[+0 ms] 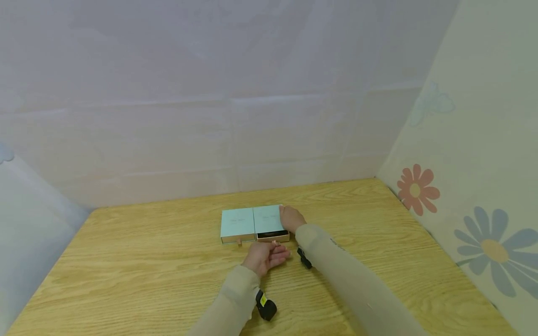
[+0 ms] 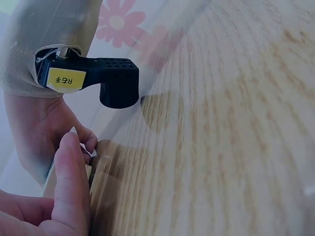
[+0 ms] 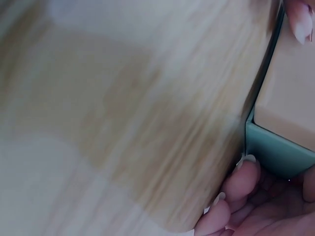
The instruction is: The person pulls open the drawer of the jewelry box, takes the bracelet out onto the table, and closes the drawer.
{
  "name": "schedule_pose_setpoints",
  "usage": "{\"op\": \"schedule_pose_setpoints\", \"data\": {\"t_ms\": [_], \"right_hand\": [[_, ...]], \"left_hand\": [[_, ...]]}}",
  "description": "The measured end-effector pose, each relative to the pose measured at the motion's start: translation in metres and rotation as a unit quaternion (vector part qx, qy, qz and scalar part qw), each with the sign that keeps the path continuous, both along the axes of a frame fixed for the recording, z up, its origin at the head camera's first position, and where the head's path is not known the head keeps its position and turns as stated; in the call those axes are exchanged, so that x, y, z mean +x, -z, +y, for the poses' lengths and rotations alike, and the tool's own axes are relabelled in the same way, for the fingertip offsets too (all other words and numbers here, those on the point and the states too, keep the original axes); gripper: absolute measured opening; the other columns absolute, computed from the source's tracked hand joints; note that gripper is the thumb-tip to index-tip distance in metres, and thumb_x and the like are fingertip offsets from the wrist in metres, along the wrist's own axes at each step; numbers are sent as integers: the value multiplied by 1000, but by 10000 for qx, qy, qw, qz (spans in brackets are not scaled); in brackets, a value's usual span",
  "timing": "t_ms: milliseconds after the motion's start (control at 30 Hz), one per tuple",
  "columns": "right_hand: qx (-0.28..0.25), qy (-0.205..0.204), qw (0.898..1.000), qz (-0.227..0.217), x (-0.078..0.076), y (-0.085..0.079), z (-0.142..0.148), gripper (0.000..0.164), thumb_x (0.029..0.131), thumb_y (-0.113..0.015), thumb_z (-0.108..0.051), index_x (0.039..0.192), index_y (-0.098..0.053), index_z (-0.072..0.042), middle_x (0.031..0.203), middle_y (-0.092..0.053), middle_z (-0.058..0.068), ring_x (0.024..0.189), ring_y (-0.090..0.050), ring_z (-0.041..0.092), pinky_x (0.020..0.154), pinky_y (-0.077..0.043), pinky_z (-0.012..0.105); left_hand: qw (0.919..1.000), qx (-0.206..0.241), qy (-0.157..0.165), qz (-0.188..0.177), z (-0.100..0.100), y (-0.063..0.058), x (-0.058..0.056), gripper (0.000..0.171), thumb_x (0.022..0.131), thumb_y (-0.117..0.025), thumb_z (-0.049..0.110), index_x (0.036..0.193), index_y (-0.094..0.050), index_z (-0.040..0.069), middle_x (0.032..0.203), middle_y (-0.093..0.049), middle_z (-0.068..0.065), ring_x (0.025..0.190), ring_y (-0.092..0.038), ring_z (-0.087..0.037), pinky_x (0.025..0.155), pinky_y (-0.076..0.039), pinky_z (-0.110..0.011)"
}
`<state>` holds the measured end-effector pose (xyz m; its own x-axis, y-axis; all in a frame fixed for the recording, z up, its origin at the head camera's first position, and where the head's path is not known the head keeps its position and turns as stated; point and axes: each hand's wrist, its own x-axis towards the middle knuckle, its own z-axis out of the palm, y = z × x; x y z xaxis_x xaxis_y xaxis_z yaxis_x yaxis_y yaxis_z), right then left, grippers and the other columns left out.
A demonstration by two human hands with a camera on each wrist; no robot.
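Note:
Two pale blue drawer boxes lie side by side near the table's middle. The left box (image 1: 237, 223) has its tan front closed, with a small tan pull tab (image 1: 239, 242). In the right box (image 1: 266, 218), the drawer (image 1: 273, 238) is slid out a little, and something dark shows inside. My right hand (image 1: 292, 218) grips this box's right side, fingers curled against its teal wall (image 3: 278, 150) in the right wrist view. At the drawer's front, my left hand (image 1: 265, 257) pinches at its middle with thumb and forefinger, hiding the tab there; the other fingers stretch rightward.
The boxes rest on a wood-grain table (image 1: 159, 261). A pale sheet (image 1: 235, 93) hangs behind it, and a flower-printed sheet (image 1: 483, 140) runs along the right. Black wrist cameras, one on the left wrist (image 1: 265, 305) and one on the right (image 1: 304, 258), hang below the sleeves.

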<state>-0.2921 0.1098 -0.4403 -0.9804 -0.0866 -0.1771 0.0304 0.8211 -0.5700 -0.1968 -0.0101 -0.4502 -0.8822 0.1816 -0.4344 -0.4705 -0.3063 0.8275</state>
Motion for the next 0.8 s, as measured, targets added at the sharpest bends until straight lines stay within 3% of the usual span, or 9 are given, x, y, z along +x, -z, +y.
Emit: {"op": "schedule_pose_setpoints", "data": {"t_ms": [133,333,433,700,800], "right_hand": [[43,-26,10000,46,-3,3,1,51,109,-23,-27,83,-58,-1,109,-63,23,99,-60,32,90,-47,47],[102,4,9999,100,-6,10,2,53,109,-23,-28,108,-62,8,123,-60,25,113,-58,38,96,-45,48],[120,29,9999,95,-6,10,1,54,109,-22,-28,113,-61,9,125,-59,25,115,-56,39,97,-45,48],[87,9,10000,27,-4,7,0,51,109,-23,-29,80,-57,-3,117,-62,23,108,-59,34,94,-46,47],[42,9,10000,-36,-5,8,0,51,109,-23,-29,79,-55,-3,112,-63,23,104,-59,33,92,-46,46]], "left_hand": [[10000,-22,19,-22,0,-1,1,19,103,-41,1,103,-57,-9,82,-67,-10,82,-71,-22,67,-57,-26],[9999,-124,-16,-110,2,-5,5,20,103,-40,2,110,-54,-11,83,-66,-8,76,-71,-17,64,-57,-25],[9999,-90,-42,-120,2,-5,5,21,104,-39,2,112,-53,-12,85,-67,-9,75,-70,-17,64,-57,-25],[9999,-96,-53,-122,2,-2,6,19,104,-38,2,108,-53,-9,86,-67,-9,78,-71,-19,64,-57,-25],[9999,-95,-34,-103,2,-2,7,18,104,-38,2,106,-54,-7,86,-66,-8,79,-71,-19,65,-57,-26]]}}
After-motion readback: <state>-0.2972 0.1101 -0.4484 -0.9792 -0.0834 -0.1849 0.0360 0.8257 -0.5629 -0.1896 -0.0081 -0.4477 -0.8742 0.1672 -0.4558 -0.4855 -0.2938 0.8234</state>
